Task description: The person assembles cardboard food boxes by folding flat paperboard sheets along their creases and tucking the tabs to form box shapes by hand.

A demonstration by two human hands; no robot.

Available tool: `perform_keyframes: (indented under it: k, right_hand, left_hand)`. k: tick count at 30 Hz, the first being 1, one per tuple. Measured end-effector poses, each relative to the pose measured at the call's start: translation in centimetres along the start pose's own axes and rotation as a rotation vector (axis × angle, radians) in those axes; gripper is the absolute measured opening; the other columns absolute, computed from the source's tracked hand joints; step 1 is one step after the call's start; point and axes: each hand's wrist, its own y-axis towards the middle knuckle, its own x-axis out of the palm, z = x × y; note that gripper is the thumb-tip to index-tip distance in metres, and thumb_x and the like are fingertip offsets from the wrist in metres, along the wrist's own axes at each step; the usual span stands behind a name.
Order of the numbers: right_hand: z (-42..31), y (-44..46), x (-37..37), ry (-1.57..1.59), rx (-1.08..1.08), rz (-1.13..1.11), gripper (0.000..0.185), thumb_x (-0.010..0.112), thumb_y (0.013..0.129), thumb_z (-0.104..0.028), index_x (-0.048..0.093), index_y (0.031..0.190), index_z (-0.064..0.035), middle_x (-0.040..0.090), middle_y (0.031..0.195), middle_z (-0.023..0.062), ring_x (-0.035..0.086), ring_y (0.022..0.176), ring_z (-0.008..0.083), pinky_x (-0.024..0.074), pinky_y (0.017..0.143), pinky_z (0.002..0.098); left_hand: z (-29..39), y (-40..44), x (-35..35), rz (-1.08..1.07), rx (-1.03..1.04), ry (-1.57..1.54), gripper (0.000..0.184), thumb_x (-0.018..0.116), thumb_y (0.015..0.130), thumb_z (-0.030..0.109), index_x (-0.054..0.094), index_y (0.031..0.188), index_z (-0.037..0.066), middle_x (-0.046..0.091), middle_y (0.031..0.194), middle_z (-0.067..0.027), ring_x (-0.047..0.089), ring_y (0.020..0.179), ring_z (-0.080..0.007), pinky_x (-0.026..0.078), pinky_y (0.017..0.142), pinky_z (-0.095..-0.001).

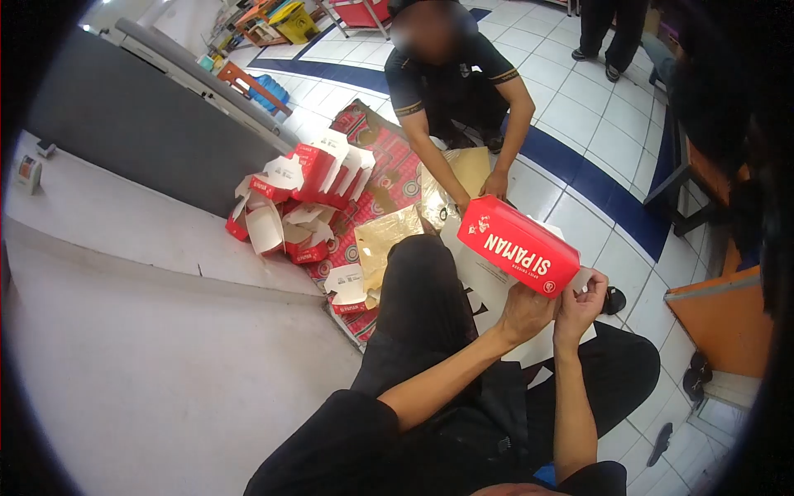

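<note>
A red food box (517, 244) with white "SI PAMAN" lettering is held up in front of my knees, its printed side facing up. My left hand (528, 312) grips the box's near end from below, with some fingers hidden by the cardboard. At the same end, on the right, my right hand (581, 306) pinches a white flap. Beneath the box, a large white sheet (488, 285) with dark print lies across my lap. A co-worker's hands (484, 188) are just beyond the far end of the box.
Several red and white boxes (302, 194) are heaped on a red patterned mat (389, 157) at the left. A single box (347, 289) lies nearer. Brown sheets (387, 236) rest between me and the crouching co-worker (455, 83). An orange panel (719, 318) stands at right.
</note>
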Motion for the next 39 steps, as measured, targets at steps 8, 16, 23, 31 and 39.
perform_keyframes:
  k: [8,16,23,31,39]
  right_hand:
    - [-1.7,-0.1,-2.2,-0.132,-0.125,-0.089,0.039,0.082,0.099,-0.008,0.059,0.129,0.0025,0.062,0.124,0.0086,0.067,0.113,0.0169,0.0587,0.095,0.0314]
    - [-2.6,0.8,-2.6,-0.032,0.018,-0.06,0.028,0.075,0.106,-0.01,0.065,0.128,0.002,0.07,0.122,0.0084,0.067,0.109,0.0125,0.0558,0.095,0.0296]
    - [-2.1,1.3,-2.4,-0.03,0.05,-0.008,0.02,0.076,0.106,-0.01,0.068,0.119,0.0016,0.071,0.113,0.0052,0.065,0.1,0.0101,0.0527,0.09,0.0269]
    - [-2.8,0.9,-2.6,-0.349,-0.175,-0.058,0.026,0.074,0.102,-0.003,0.076,0.127,0.0033,0.072,0.113,0.0091,0.07,0.095,0.0172,0.0568,0.086,0.0316]
    - [-4.9,0.6,-1.9,-0.61,-0.393,-0.218,0.029,0.073,0.097,0.002,0.078,0.126,0.004,0.07,0.108,0.016,0.073,0.1,0.0293,0.0574,0.089,0.0372]
  left_hand:
    - [3.8,1.0,0.9,-0.145,-0.137,-0.134,0.045,0.073,0.097,0.014,0.065,0.14,0.004,0.072,0.128,-0.0158,0.069,0.121,-0.0371,0.053,0.104,-0.0492]
    - [3.8,4.8,-0.4,-0.095,-0.212,-0.176,0.033,0.068,0.097,0.004,0.071,0.13,0.0,0.076,0.106,-0.0188,0.075,0.089,-0.0398,0.058,0.081,-0.0501]
    - [2.6,4.4,0.4,-0.072,-0.005,0.031,0.036,0.069,0.099,0.008,0.07,0.135,0.006,0.074,0.116,-0.0154,0.071,0.107,-0.0386,0.053,0.094,-0.0514]
    - [3.3,4.6,1.3,-0.162,-0.101,0.004,0.018,0.071,0.094,0.009,0.07,0.111,0.003,0.07,0.091,-0.0152,0.072,0.083,-0.0395,0.056,0.071,-0.052]
    - [3.4,6.7,-0.7,-0.107,-0.247,-0.141,0.022,0.064,0.1,0.007,0.063,0.121,0.0,0.068,0.105,-0.0234,0.072,0.085,-0.0461,0.058,0.075,-0.0549]
